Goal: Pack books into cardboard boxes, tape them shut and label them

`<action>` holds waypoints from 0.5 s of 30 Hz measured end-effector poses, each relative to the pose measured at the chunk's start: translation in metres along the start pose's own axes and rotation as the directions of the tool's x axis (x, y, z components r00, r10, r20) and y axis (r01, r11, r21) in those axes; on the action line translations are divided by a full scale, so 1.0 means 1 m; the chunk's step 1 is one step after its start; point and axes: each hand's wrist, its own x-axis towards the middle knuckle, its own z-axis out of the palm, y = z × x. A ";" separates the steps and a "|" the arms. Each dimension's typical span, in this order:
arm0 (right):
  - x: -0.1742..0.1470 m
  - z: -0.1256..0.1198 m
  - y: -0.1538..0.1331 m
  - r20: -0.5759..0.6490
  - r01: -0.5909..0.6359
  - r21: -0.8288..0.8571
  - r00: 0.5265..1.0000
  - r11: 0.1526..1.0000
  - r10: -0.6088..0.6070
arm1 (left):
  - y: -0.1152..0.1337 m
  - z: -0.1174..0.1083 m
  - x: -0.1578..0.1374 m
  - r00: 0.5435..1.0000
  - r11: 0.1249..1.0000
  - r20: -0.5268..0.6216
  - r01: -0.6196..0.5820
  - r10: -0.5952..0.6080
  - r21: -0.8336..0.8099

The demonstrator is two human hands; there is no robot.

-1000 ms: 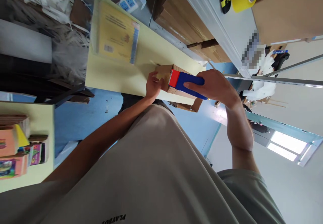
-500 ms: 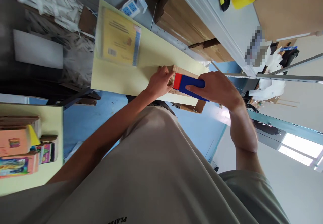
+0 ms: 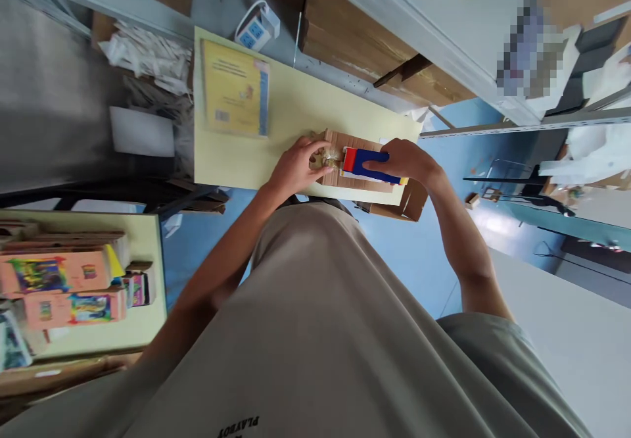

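My right hand (image 3: 405,160) grips a narrow dark blue box (image 3: 372,155) with a red end. It holds the box over a piece of brown corrugated cardboard (image 3: 345,138) on the pale yellow table (image 3: 290,106). The box's red end points toward my left hand (image 3: 296,167). My left thumb and fingers curve around some crumpled, see-through brownish material (image 3: 332,155) at the cardboard's near-left end. It looks like plastic or tape, but its kind is unclear. Part of the box is hidden behind my right fingers.
A yellow printed packet (image 3: 234,87) lies at the table's left end. Beyond the table are a white power strip (image 3: 255,33) and large cardboard boxes (image 3: 355,30). An open carton (image 3: 411,200) stands below the right edge. Books (image 3: 64,273) are stacked on another table at left.
The view has shifted, and more of the cardboard shows beneath the blue box. My left thumb and fingers are spread wider around the crumpled material, and the box's red end sits farther from them.
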 end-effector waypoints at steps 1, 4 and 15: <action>0.003 0.004 0.005 -0.004 0.019 0.009 1.000 1.000 -0.019 | 0.003 0.005 -0.001 0.998 0.999 -0.050 0.038 -0.039 -0.009; 0.008 0.015 0.019 -0.034 0.093 0.047 0.995 0.995 -0.092 | 0.012 0.025 -0.004 0.957 0.986 -0.239 0.167 -0.165 -0.009; 0.017 0.040 0.054 -0.069 0.246 0.304 0.969 0.920 -0.236 | 0.025 0.058 -0.007 0.811 0.934 -0.514 0.354 -0.280 0.051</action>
